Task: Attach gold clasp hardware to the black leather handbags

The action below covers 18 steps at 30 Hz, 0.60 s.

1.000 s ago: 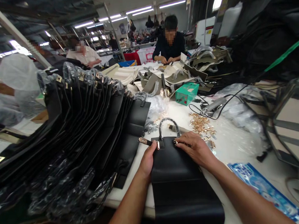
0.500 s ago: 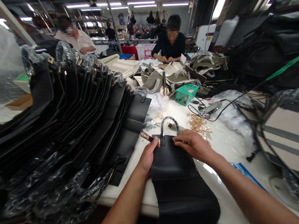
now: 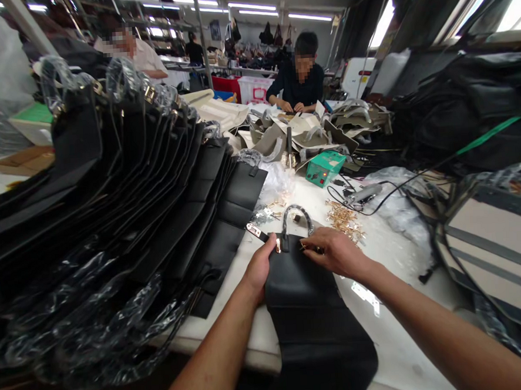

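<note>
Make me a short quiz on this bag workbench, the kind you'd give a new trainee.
1. True or false: the person's left hand and right hand are both at the top edge of the black leather bag.
2. Multiple choice: what lies in a loose heap on the white table beyond the right hand? A) gold-coloured metal fittings B) scissors C) coins
3. Fill in the blank: the curved handle on the bag is ___ in colour.

Key: 1 true; 2 A; 3 black.
</note>
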{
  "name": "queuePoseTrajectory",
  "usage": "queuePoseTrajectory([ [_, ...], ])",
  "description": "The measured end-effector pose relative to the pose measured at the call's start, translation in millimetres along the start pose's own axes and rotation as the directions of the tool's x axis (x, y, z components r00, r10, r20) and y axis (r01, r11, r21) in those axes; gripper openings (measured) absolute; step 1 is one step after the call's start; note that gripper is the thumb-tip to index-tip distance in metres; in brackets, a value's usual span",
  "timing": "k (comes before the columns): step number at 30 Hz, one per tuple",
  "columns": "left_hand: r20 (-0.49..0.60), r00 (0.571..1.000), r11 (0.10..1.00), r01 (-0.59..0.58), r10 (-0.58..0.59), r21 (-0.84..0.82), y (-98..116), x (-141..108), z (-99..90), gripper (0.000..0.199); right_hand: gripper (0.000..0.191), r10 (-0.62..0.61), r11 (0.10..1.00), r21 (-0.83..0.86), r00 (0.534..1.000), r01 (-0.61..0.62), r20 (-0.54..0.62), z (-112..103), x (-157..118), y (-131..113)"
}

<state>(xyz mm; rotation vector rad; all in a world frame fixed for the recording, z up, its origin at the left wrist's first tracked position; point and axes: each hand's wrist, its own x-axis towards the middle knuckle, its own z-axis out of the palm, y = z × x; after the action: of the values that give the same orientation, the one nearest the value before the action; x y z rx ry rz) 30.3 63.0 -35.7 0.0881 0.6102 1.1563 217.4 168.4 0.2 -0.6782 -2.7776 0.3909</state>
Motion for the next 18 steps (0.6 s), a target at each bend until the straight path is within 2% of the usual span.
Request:
queuePoseTrajectory([
  [5,-0.025,1.0,1.0,-0.008,0.008,0.009,1,-1,3.1,0.049,0.013,0.042,0.999,0.021,0.999,-0.042,-0.007,-1,3,-5],
  [10,-0.035,0.999,1.0,0.014,-0.014,-0.009,1,-1,4.4,0.051,0.013,0.065,0.997,-0.031,0.998,-0.066,-0.017,3,2,-8],
  [18,-0.018,0.999,0.999,-0.033,0.033,0.003,-2,-1,3.4,0.05,0.011,-0.042,0.986,-0.158,0.998,0.049,0.048,-2,0,-13],
])
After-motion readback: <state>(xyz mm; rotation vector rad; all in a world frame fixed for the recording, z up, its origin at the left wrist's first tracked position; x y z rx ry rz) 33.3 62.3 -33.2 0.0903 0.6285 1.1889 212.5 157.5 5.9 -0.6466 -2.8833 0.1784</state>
